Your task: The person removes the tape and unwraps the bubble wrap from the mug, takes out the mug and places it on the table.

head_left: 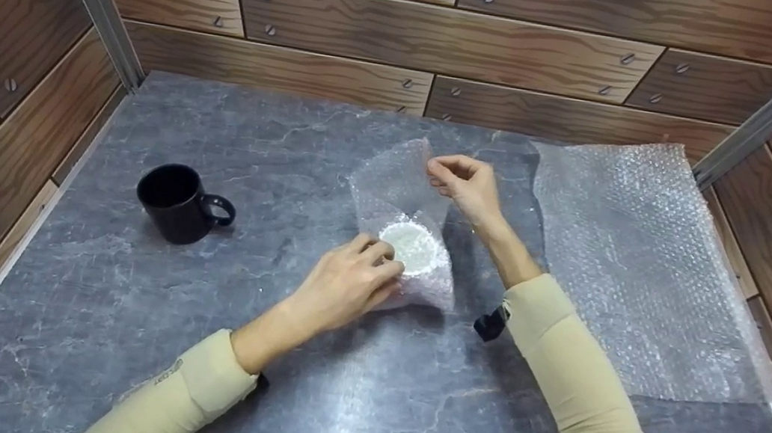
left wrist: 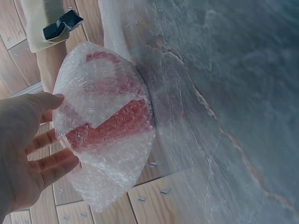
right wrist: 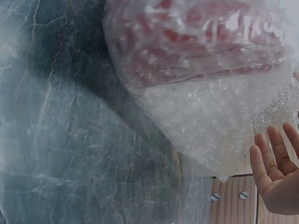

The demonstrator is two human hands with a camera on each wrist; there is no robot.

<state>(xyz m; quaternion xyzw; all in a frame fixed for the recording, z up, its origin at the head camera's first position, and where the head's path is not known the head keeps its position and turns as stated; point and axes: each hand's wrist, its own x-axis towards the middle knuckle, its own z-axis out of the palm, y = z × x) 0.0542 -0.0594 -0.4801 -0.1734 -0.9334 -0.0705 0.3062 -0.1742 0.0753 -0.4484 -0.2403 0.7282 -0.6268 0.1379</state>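
A white-rimmed cup (head_left: 409, 247) with a red side stands on the table, wrapped in bubble wrap (left wrist: 112, 116). My left hand (head_left: 351, 276) holds the wrapped cup at its upper near-left edge; in the left wrist view the thumb of this hand (left wrist: 28, 144) lies against the wrap, with other fingers spread behind. At the far side, my right hand (head_left: 465, 182) pinches the raised free end of the wrap between thumb and index finger. The right wrist view shows this hand's (right wrist: 280, 177) other fingers held loosely straight, and the wrap's pointed flap.
A black mug (head_left: 176, 204) stands to the left, its handle pointing right. A large sheet of bubble wrap (head_left: 637, 259) lies flat along the right side of the grey marbled table (head_left: 357, 424). Wood-patterned panels (head_left: 448, 40) enclose the back and sides.
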